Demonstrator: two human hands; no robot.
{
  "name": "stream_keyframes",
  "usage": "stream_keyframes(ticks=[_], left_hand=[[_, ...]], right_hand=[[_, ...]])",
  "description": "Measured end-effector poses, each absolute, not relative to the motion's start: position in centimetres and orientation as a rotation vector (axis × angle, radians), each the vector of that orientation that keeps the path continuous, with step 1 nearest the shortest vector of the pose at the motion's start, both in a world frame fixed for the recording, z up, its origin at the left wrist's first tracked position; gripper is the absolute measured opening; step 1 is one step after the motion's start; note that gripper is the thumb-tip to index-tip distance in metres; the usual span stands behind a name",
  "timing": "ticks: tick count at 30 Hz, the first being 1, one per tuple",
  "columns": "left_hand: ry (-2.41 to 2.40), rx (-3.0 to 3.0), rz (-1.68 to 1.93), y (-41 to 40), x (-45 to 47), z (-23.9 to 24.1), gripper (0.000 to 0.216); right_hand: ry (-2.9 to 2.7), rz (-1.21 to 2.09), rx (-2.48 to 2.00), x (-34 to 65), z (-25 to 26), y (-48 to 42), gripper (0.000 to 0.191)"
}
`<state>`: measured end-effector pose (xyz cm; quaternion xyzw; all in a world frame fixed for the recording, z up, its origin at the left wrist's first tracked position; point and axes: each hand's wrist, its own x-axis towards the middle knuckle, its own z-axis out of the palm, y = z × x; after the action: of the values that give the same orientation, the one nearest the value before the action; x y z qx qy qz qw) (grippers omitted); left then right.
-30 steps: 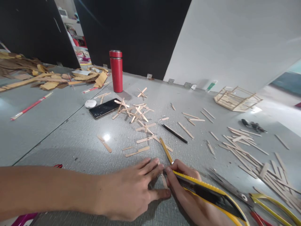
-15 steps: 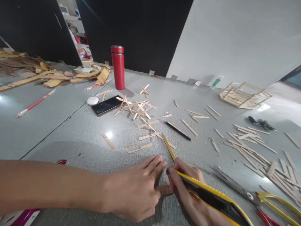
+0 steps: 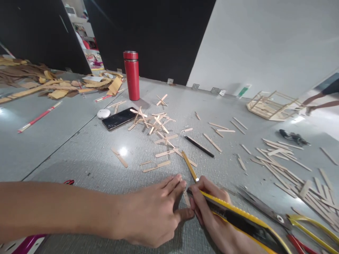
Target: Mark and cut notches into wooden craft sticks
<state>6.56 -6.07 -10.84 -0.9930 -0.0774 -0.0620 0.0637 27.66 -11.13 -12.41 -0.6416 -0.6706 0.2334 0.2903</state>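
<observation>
My left hand point(image 3: 155, 213) lies palm down on the grey table, fingers pressed together, and pins a small wooden craft stick point(image 3: 186, 199) between its fingertips and thumb. In my right hand point(image 3: 212, 208) is a yellow and black utility knife point(image 3: 235, 213), gripped like a pen. The knife's tip meets the stick beside my left fingertips; the blade itself is too small to make out. A yellow pencil point(image 3: 188, 164) lies just beyond my right hand. Ahead of both hands are cut stick pieces point(image 3: 157, 166) and a loose pile of crossed sticks point(image 3: 159, 123).
Scissors point(image 3: 278, 217) with yellow handles and many craft sticks point(image 3: 286, 169) lie at right. A black pen point(image 3: 199, 146), phone point(image 3: 119, 119), white case point(image 3: 103, 113) and red flask point(image 3: 131, 76) stand or lie farther off. A stick frame point(image 3: 272, 107) sits back right, near another person's limbs point(image 3: 321, 100).
Both hands stay almost in place, with the knife tip still at the stick. Another person's limbs have come into view at the far right. The view has shifted slightly.
</observation>
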Motion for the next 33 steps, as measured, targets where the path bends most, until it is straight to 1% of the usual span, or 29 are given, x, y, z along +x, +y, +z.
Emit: stream_keyframes(ticks=[3, 10, 15, 19, 26, 29, 33], left_hand=[[-0.218, -2.995, -0.167, -6.1, 6.6, -10.8, 0.059], [-0.216, -3.034, -0.218, -6.0, 6.3, -11.0, 0.056], [-0.266, -3.085, -0.192, -6.1, 6.4, -11.0, 0.063], [-0.289, -3.067, -0.177, -6.1, 6.7, -10.8, 0.056], [-0.286, -3.005, -0.174, -6.1, 6.6, -11.0, 0.049], [-0.276, -2.992, -0.194, -6.1, 6.5, -11.1, 0.048], [-0.283, -3.003, -0.197, -6.1, 6.5, -11.1, 0.050]], right_hand=[[-1.812, 0.648, -1.750, 27.5, -12.2, -10.9, 0.040], [-1.798, 0.577, -1.719, 26.8, -11.7, -10.7, 0.037], [-1.900, 0.610, -1.739, 26.9, -11.2, -10.9, 0.040], [-1.935, 0.519, -1.760, 27.5, -11.2, -10.9, 0.042], [-2.020, 0.518, -1.706, 29.1, -11.8, -11.1, 0.031], [-2.089, 0.504, -1.635, 29.3, -11.8, -11.1, 0.029], [-2.004, 0.490, -1.632, 28.7, -11.5, -10.9, 0.029]])
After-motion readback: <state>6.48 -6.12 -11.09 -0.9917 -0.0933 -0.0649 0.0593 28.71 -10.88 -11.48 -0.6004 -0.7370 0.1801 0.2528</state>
